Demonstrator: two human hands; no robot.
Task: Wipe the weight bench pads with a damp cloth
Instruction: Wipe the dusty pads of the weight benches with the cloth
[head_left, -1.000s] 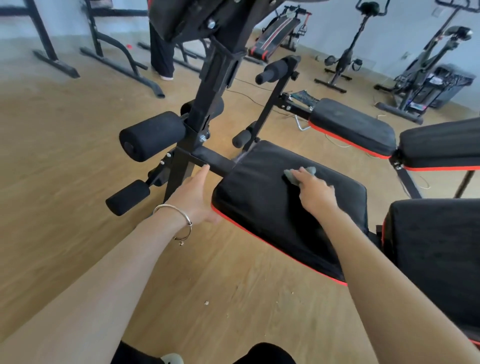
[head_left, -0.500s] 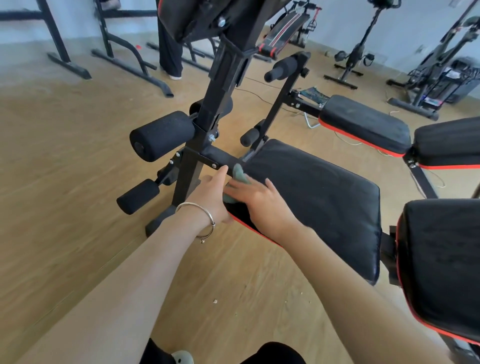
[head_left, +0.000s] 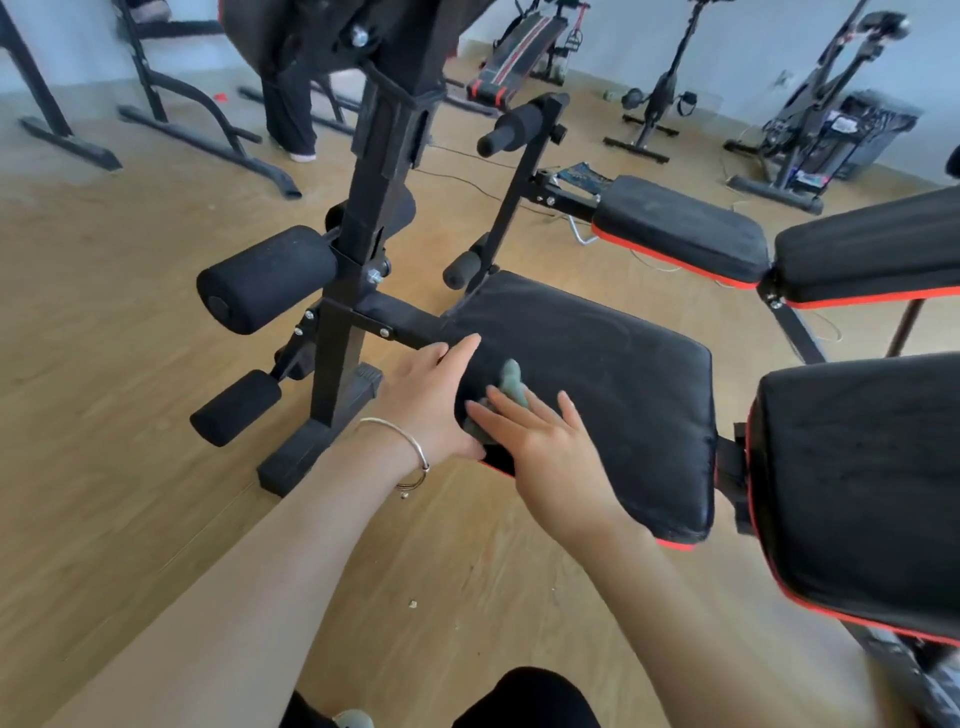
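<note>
A black seat pad (head_left: 597, 374) with red trim sits in the middle of the weight bench. A grey-green cloth (head_left: 510, 383) lies on the pad's near left corner. My right hand (head_left: 545, 447) presses the cloth onto the pad with straight, spread fingers. My left hand (head_left: 431, 400), with a silver bangle on the wrist, rests flat against the pad's left edge by the frame bar, fingers straight. The black back pad (head_left: 862, 483) of the same bench is at the right.
The bench's upright post (head_left: 363, 260) with foam rollers (head_left: 265, 278) stands just left of my hands. A second bench (head_left: 680, 228) lies behind. Exercise bikes (head_left: 660, 93) and racks line the far wall. A person's legs (head_left: 288, 114) stand at the back. Wooden floor surrounds the bench.
My right hand has swept the cloth from the middle of the seat pad to its near left corner. My left hand stayed at the pad's left edge.
</note>
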